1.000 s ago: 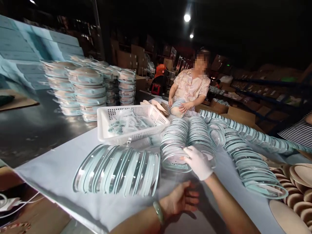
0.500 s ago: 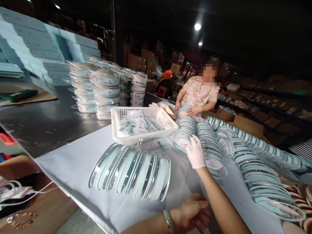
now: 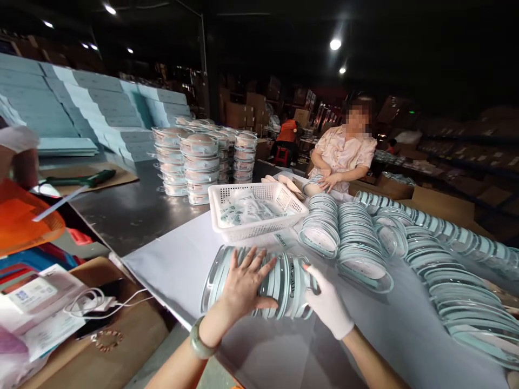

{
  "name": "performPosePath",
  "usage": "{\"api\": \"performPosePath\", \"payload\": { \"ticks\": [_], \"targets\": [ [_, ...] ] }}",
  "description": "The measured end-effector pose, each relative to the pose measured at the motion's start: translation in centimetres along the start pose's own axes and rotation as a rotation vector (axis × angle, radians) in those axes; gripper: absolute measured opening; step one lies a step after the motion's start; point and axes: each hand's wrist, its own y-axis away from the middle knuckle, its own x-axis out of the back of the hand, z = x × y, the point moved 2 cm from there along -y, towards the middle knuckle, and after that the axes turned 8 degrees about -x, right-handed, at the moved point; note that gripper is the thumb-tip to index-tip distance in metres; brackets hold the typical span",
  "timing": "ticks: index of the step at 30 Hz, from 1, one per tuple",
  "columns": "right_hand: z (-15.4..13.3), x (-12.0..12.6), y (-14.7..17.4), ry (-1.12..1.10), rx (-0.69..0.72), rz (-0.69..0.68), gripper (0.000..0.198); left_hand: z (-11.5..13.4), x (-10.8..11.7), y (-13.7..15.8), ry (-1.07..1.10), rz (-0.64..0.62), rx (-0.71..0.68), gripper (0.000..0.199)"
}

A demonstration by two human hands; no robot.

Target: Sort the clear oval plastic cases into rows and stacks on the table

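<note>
A row of round, flat clear pouches with pale-green edging (image 3: 290, 283) stands on its side on the white tabletop. My bare left hand (image 3: 245, 283), with a pale bangle at the wrist, lies across the top of the row, its fingers spread. At the right end, my white-gloved right hand (image 3: 330, 308) has its fingers and thumb around the edge of the last pouch. The glove leaves a fingertip bare. Behind the row sits a white perforated basket (image 3: 243, 232) holding small clear printed packets (image 3: 247, 208).
More pouch rows (image 3: 360, 243) lean to the right. A co-worker (image 3: 344, 154) handles pouches across the table. Filled round pouches (image 3: 200, 170) are stacked at the back left, near a green-handled tool (image 3: 97, 177). A beaded bracelet (image 3: 107, 340) and white cable (image 3: 130, 302) lie lower left.
My right hand has left the neighbouring row and come to the near row's right end. My left hand has risen from the bottom edge onto the row. The view has turned left.
</note>
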Motion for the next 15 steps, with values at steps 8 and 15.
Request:
{"api": "performPosePath", "payload": {
  "ticks": [8,15],
  "targets": [
    [4.7,5.3,5.2,-0.036,-0.254,0.149,0.060,2.2,-4.4,-3.1,-0.076,-0.175,-0.235,0.099],
    [12.3,11.0,10.4,-0.435,-0.482,0.366,0.052,3.4,-5.5,-5.1,-0.087,-0.207,-0.268,0.098]
  ]
}}
